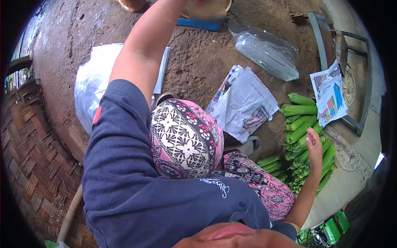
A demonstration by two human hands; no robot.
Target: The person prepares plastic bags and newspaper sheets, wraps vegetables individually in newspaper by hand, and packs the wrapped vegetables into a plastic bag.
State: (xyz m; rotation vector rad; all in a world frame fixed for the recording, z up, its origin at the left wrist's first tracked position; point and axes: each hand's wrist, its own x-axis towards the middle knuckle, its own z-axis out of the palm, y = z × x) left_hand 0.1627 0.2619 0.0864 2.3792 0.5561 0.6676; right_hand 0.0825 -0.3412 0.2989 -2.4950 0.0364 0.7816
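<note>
My right hand (314,144) rests over a pile of long green gourds (301,134), its fingers loosely stretched and the thumb apart. The hand is open and overlaps the gourds' upper right part. A smaller bunch of the same gourds (271,162) lies beside my knee. My left arm (142,53) reaches far forward, and its hand is beyond the top edge of the view. Near that forearm, at the top, are a shallow round basket (228,5) and a blue flat thing (202,25).
Folded newspapers (248,103) lie on the earth floor before my knees. Past them is a clear plastic bag (269,53); white plastic sheeting (91,78) is at left. Printed papers (331,97) overlap the gourds' far end. A metal frame (366,82) stands right, a woven bamboo panel (37,161) left.
</note>
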